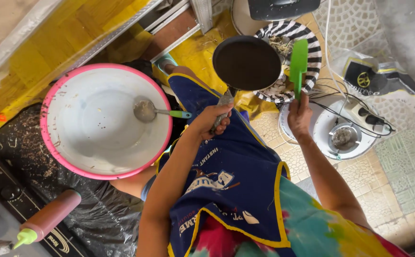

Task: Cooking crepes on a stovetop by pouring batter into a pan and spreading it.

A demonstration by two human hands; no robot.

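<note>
Right now the frying pan, dark and round, is held tilted over a black-and-white striped bowl that sits on the yellow floor covering. The left hand is wrapped tight around the pan's handle. The right hand grips a green spatula, whose blade points up over the striped bowl's edge. Pale shreds lie inside that bowl. To the left, a large white basin with a pink rim holds a metal ladle with a green handle. A dark blue apron hangs below the arms.
</note>
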